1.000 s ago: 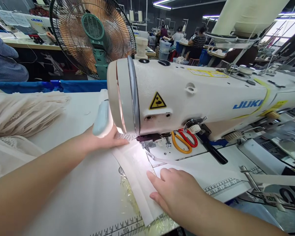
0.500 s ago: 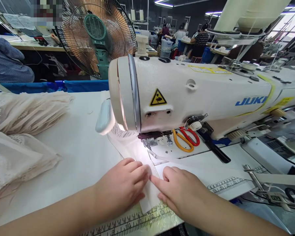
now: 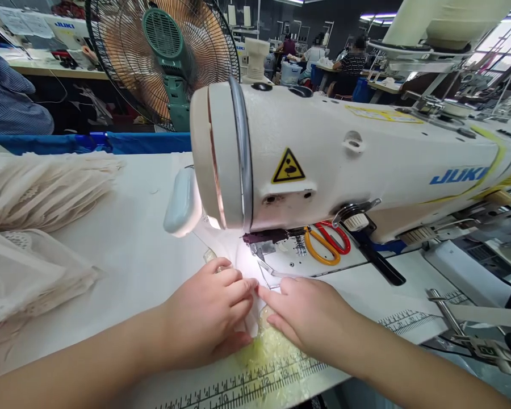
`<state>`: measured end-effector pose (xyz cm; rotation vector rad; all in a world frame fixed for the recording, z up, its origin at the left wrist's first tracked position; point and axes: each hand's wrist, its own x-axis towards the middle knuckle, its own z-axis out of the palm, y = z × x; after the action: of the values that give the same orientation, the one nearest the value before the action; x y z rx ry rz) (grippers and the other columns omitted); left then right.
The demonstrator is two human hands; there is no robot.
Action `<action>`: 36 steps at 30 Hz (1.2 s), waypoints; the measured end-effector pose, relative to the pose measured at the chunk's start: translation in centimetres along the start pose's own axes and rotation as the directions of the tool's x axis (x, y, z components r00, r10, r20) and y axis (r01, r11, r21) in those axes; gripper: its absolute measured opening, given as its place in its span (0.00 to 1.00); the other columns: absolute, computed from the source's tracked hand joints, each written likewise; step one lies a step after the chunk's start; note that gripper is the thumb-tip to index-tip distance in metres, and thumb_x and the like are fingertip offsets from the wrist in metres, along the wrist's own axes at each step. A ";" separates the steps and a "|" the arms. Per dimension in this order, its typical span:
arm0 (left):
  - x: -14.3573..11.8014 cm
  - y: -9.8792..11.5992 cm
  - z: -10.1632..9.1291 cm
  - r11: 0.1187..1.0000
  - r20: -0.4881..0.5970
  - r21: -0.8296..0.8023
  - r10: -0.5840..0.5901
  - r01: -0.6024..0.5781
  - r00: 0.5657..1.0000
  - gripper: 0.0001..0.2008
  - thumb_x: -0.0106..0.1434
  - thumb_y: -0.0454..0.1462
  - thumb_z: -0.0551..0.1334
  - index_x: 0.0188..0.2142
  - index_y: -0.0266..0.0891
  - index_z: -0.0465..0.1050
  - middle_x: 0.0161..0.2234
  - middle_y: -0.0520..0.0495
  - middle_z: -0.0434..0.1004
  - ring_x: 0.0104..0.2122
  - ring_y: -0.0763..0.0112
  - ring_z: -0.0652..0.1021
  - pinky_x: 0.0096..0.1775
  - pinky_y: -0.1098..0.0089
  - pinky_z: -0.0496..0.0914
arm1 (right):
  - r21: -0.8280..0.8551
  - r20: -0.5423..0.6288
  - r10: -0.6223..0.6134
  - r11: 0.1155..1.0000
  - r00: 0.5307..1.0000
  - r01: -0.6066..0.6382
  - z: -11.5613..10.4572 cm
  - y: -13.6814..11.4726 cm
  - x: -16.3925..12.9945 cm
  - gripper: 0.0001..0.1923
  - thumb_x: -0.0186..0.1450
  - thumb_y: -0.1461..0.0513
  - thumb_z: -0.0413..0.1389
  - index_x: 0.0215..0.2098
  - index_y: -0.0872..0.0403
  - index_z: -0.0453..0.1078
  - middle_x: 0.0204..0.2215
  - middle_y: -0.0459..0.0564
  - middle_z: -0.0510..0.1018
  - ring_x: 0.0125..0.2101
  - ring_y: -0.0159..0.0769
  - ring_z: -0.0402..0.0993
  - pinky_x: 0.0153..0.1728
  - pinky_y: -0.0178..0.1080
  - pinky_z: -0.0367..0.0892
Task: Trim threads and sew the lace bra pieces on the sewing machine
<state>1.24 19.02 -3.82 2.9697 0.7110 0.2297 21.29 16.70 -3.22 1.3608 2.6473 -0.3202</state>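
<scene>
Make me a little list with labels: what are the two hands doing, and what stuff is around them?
left hand: flat on a white fabric strip, fingers curled
right hand: flat beside it, fingertips meeting the left hand's
machine: white sewing machine, lamp lit over the needle area
scissors: orange and red handles, under the machine arm
table edge: printed ruler
left side: stacked cream lace pieces
behind: green fan

Needle and presser foot hidden behind sewing machine head (image 3: 323,153); white fabric strip (image 3: 249,278) mostly covered by left hand (image 3: 208,312) and right hand (image 3: 310,315); bench ruler (image 3: 255,386) cut off at bottom edge
</scene>
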 end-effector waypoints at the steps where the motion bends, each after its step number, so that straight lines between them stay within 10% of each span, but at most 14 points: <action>1: 0.0 -0.1 0.0 1.000 -0.004 0.011 0.007 -0.007 1.000 0.12 0.58 0.44 0.53 0.34 0.41 0.71 0.39 0.47 0.71 0.35 0.71 0.69 0.45 0.64 0.59 | -0.011 0.015 0.008 1.000 1.000 -0.008 -0.1 0.0 0.2 0.18 0.63 0.55 0.45 0.51 0.47 0.61 0.25 0.48 0.69 0.24 0.35 0.65 0.21 0.33 0.47; 19: 0.6 -3.5 0.2 0.956 -0.148 0.292 0.074 -0.028 0.986 0.07 0.58 0.34 0.54 0.25 0.39 0.68 0.39 0.55 0.73 0.36 0.73 0.68 0.40 0.67 0.58 | -0.188 0.425 0.180 0.976 0.887 -0.108 -4.1 -2.5 4.1 0.35 0.65 0.52 0.43 0.63 0.60 0.38 0.23 0.55 0.74 0.23 0.42 0.71 0.22 0.39 0.64; 30: 1.0 -5.4 -0.3 0.960 -0.103 0.281 0.052 -0.021 0.993 0.10 0.59 0.33 0.52 0.30 0.39 0.72 0.39 0.51 0.74 0.35 0.73 0.71 0.33 0.71 0.59 | -0.125 0.260 0.193 0.978 0.946 -0.165 -2.4 -3.1 5.2 0.33 0.61 0.52 0.50 0.58 0.63 0.53 0.25 0.61 0.75 0.22 0.43 0.71 0.24 0.43 0.65; 36: 1.5 -6.2 -0.9 0.968 -0.035 0.250 -0.024 0.032 0.999 0.15 0.61 0.34 0.48 0.30 0.38 0.73 0.37 0.47 0.74 0.35 0.73 0.71 0.42 0.70 0.63 | -0.189 0.326 0.237 0.965 0.915 -0.183 -2.2 -3.3 4.7 0.36 0.63 0.52 0.47 0.62 0.62 0.42 0.20 0.56 0.73 0.18 0.40 0.69 0.19 0.39 0.63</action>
<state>-0.36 25.30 -3.41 3.1980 0.8445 0.1988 15.83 19.14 -1.74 1.3790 2.1705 -0.2888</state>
